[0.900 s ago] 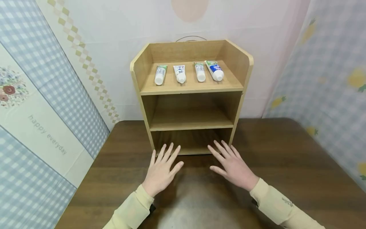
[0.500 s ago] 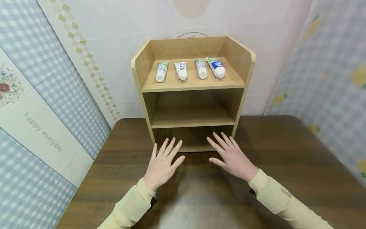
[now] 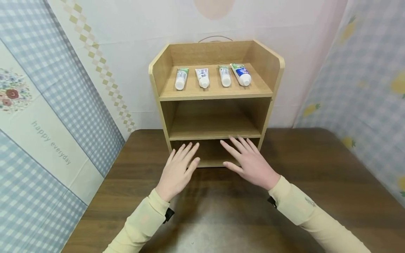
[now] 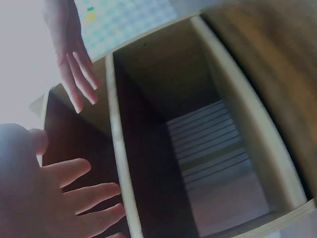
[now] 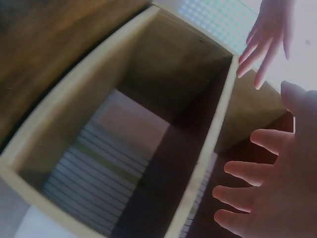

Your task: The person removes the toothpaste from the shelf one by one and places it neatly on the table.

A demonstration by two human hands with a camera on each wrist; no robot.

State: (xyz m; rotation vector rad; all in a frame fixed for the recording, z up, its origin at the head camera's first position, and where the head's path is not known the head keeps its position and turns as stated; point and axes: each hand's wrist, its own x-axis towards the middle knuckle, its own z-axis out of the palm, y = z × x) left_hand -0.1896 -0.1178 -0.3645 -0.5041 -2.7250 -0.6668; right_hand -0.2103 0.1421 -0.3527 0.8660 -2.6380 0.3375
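My left hand and right hand hover in front of a small wooden shelf unit, palms down, fingers spread, holding nothing. In the head view both sets of fingertips overlap the unit's lowest compartment. On the top shelf lie a green-and-white tube, a white tube with blue print, another white tube with a green end, and a larger blue, green and white tube. Their white caps face me. In the left wrist view the left fingers are near a shelf board; the right wrist view shows the right fingers likewise.
The unit stands at the back of a dark brown table. A pale cloth backdrop hangs behind it. Checked blue cloth with print is on the left, and checked cloth with yellow fruit on the right.
Both hands have risen and moved forward toward the shelf unit, the right one also slightly inward. The head view has shifted a little. The tubes keep their places on the top shelf.
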